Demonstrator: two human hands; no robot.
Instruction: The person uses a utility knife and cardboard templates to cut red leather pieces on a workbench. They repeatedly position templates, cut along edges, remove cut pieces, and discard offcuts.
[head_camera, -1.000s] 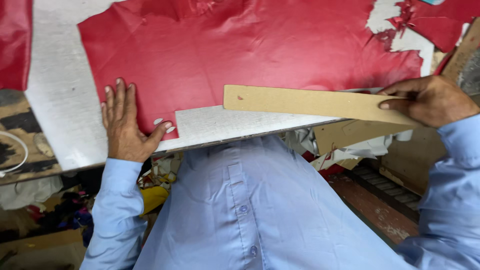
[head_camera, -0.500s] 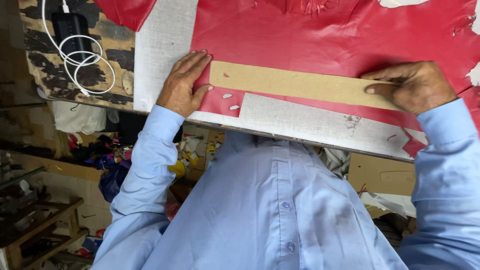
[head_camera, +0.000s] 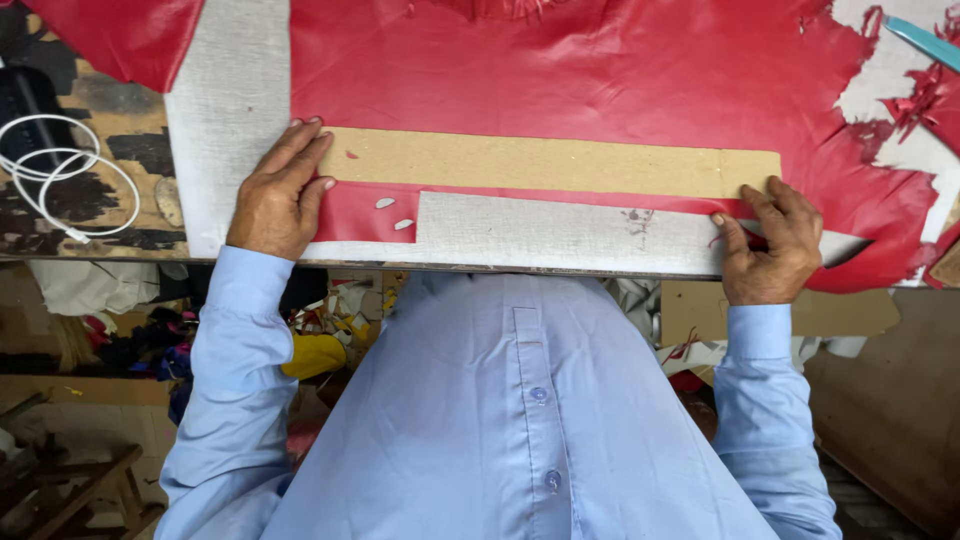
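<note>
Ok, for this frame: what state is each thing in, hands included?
Left hand: open, flat, pressing the left end of the strip.
Right hand: fingertips on the strip's right end, not gripping.
Cardboard strip: lying flat across the red leather.
Red leather: spread flat, near edge cut, right edge ragged.
White cable: loosely coiled, loose on the bench.
Grey cutting board: flat under the leather, scarred.
</note>
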